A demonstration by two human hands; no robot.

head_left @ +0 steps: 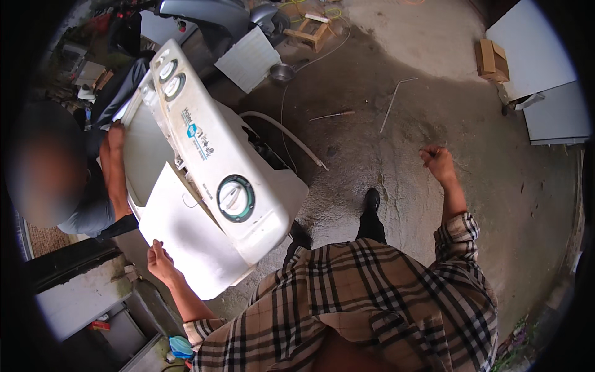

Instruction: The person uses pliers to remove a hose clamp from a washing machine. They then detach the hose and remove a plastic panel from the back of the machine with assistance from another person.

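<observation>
Washing machine (214, 142), white body: located left of centre, in front of the person and to their left, its long control panel running diagonally across the view. 1 large round dial (235, 198) sits at the panel's near end; 2 smaller dials (174, 87) are visible toward the far end. White flat cover (192, 239) lies along the panel's left side, nearest the person.

Left hand (162, 263): at the cover's left edge, thumb and fingers close together, gap narrow. Cannot tell whether the edge is pinched or only touched.

Right hand (439, 164): raised over the floor, well apart from the machine, fingers curled in, gap narrow. Cannot tell whether anything small is inside.

Co-worker (111, 204) at the machine's left side; 1 hand (116, 134) is at the machine's far left edge.

Wet concrete floor (452, 118): grey hose (289, 134) extends from beside the machine; screwdriver (347, 113) and bent thin rod (390, 106) lie beyond it. Farther off: metal pan (282, 72), wooden stool (308, 36). Cardboard box (493, 61) at upper right.
</observation>
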